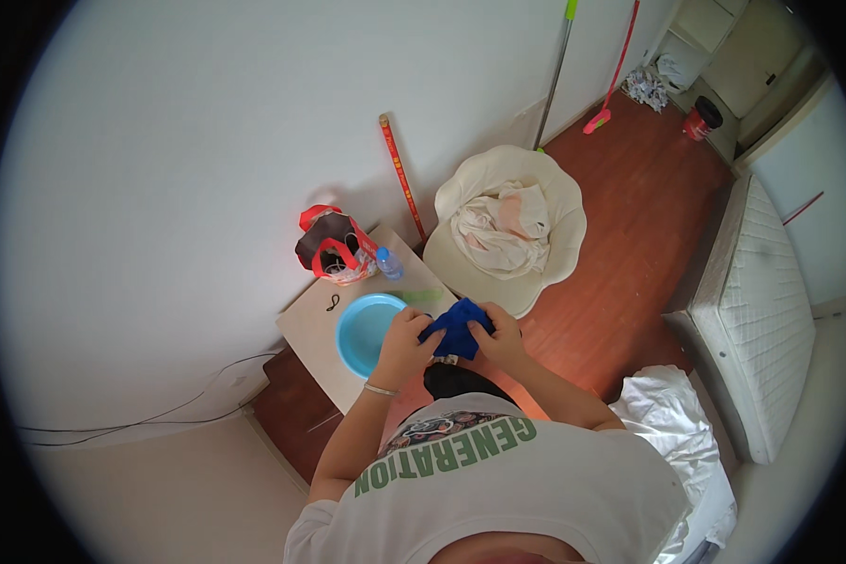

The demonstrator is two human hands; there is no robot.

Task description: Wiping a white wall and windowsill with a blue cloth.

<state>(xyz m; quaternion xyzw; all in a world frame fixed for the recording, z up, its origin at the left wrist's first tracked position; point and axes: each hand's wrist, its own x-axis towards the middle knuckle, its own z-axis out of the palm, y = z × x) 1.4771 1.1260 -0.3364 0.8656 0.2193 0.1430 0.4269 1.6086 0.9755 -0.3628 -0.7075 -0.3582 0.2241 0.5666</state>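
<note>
A dark blue cloth point(459, 326) is stretched between my two hands, in front of my body. My left hand point(410, 340) grips its left side, with the fingers closed on it. At the right side of the cloth, my right hand point(498, 335) pinches it with the thumb on top. Just left of my left hand, a light blue plastic basin point(344, 346) stands on a pale table point(312, 307). Whether there is water in the basin I cannot tell. A clear bottle with a blue cap point(389, 266) and a red-handled bag point(340, 254) stand behind the basin.
A cream scalloped chair point(566, 202) with crumpled white cloth point(503, 230) on it stands beyond the table. A red tube point(402, 176) leans on the wall. At right are a mattress point(757, 310) and white bedding point(667, 414). Cables point(160, 418) run along the left wall.
</note>
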